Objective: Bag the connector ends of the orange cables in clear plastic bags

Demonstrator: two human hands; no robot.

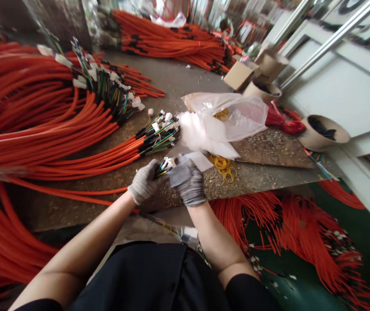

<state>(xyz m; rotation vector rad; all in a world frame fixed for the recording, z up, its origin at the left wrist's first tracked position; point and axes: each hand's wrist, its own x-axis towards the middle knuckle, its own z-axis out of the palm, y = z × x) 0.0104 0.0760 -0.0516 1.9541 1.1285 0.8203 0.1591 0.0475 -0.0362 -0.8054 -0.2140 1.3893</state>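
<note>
Bright, even indoor light, source out of view; faint soft shade below left hand (145, 182) and right hand (189, 183), no hard shadows. Glare on plastic bag (227, 116) just beyond grip, whites there nearly blown out. Sharpest around grip; smear and strong wide-lens bending toward edges, worst at metal rails (330, 43) far right of grip; background beyond grip soft
</note>
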